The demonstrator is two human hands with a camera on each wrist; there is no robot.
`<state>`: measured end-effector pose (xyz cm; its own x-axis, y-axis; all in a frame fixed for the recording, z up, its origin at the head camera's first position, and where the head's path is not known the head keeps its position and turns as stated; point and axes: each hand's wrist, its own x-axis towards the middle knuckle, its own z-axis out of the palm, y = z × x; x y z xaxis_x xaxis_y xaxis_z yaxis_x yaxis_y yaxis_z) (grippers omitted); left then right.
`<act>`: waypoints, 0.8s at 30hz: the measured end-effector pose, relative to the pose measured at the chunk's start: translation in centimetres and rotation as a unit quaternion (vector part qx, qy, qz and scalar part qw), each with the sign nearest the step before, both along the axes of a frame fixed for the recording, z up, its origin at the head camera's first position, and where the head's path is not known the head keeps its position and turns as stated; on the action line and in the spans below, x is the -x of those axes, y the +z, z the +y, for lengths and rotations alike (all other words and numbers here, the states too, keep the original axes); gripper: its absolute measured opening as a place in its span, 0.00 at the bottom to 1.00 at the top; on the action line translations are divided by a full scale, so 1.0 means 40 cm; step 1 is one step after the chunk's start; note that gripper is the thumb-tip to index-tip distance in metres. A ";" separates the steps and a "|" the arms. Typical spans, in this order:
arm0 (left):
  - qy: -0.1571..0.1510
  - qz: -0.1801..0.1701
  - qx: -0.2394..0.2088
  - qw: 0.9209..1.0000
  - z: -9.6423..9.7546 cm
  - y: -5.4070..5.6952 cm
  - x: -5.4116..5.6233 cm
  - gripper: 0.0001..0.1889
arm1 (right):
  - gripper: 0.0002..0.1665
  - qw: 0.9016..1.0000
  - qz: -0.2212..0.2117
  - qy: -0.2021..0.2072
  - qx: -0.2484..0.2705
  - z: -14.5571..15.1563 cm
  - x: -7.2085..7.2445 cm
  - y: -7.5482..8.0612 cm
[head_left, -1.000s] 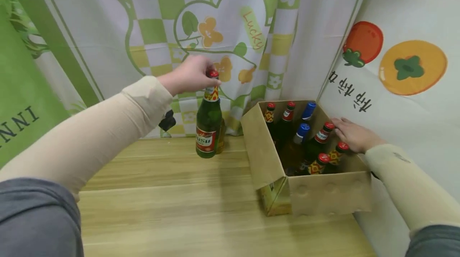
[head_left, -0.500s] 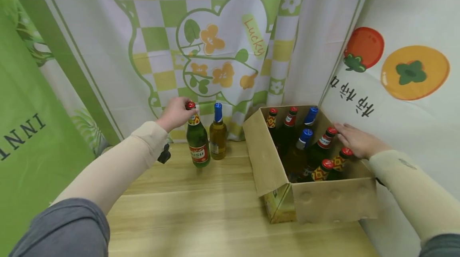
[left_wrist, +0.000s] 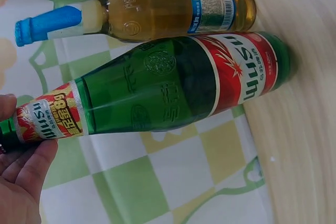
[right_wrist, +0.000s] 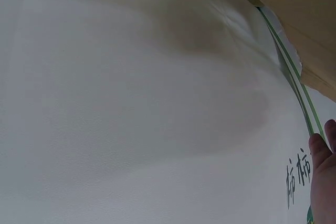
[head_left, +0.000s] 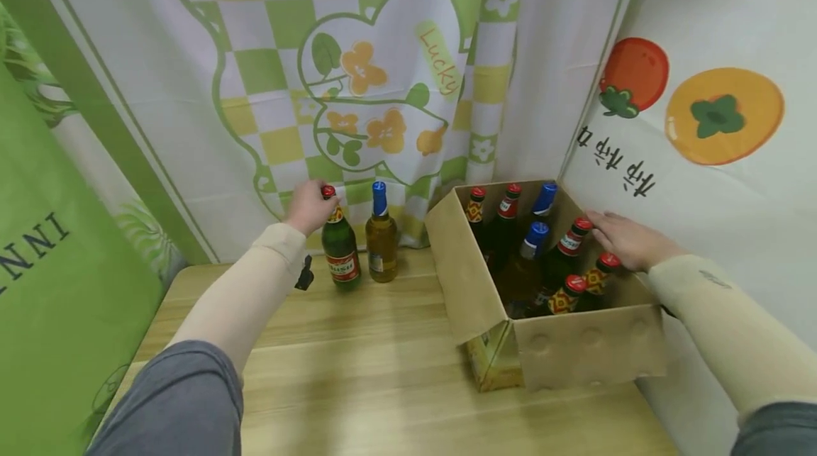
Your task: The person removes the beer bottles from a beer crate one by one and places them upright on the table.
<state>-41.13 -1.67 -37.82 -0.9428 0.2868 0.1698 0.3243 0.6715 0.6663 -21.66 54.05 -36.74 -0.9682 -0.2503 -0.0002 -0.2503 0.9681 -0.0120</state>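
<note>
Beside the amber bottle [head_left: 382, 243], the left hand [head_left: 309, 206] has lowered the green bottle [head_left: 340, 243].

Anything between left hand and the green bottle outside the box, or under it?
Nothing visible. The left hand grips the green bottle by its neck; no object shows between base and table. The amber bottle stands to its right.

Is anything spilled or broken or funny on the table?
I see no spills or broken bottles. The front flap of the cardboard box looks a bit odd: it hangs down outside, marked with round bumps or dents.
</note>
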 end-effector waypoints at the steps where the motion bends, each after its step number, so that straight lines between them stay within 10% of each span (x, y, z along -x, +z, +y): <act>1: 0.004 -0.001 0.001 1.000 0.000 -0.004 0.003 0.14 | 0.28 1.000 -0.001 -0.001 0.001 0.000 0.003 0.000; 24: 0.030 -0.015 0.006 0.999 0.050 -0.043 0.043 0.21 | 0.30 0.999 -0.012 -0.015 0.031 -0.008 -0.008 0.011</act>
